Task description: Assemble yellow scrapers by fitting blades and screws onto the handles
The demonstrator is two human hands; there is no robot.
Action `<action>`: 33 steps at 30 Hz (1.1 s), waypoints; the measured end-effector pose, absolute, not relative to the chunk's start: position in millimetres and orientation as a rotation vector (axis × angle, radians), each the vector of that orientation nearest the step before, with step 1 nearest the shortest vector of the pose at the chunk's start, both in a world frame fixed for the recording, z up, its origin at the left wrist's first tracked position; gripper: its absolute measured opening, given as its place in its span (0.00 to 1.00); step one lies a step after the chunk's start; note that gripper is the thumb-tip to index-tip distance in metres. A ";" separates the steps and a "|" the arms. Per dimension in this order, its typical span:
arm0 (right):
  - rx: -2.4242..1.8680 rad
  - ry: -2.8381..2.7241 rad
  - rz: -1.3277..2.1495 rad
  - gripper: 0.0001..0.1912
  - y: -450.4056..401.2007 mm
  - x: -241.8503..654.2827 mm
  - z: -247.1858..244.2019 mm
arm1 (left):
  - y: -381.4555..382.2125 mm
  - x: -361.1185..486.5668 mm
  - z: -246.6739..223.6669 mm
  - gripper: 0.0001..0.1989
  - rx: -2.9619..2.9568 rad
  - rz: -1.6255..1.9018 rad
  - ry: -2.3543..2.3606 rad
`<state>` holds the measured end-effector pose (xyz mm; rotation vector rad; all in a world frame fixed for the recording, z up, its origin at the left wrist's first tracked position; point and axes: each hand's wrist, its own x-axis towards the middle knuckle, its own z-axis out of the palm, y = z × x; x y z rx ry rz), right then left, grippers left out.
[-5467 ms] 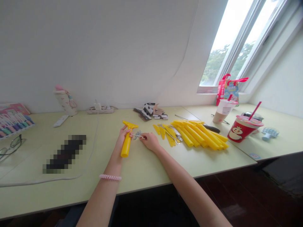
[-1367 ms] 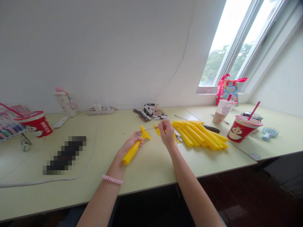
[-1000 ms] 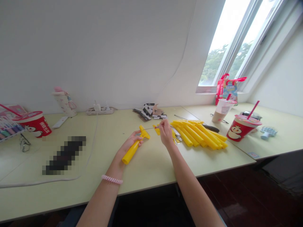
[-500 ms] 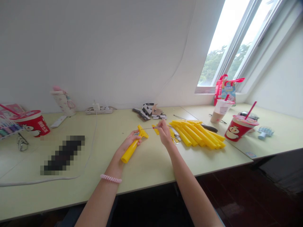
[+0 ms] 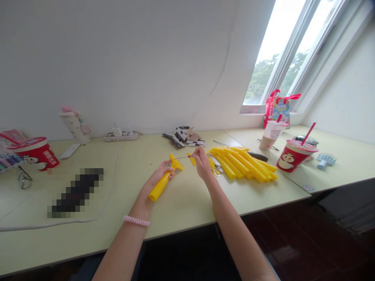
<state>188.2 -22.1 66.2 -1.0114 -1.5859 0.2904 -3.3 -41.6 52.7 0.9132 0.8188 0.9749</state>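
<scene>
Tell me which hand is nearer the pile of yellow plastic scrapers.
Right. The right hand is just beside the pile of yellow plastic scrapers, on its left in view; the left hand is farther left, beyond the right hand.

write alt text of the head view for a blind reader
A person's left hand holds a yellow plastic scraper while the right hand pinches a thin metal rod over a pale green desk beside a pile of yellow parts.
</scene>
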 end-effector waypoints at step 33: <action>-0.993 -1.610 0.198 0.09 -26.7 187.1 69.8 | -39.0 -2.6 49.2 0.28 0.911 0.926 0.808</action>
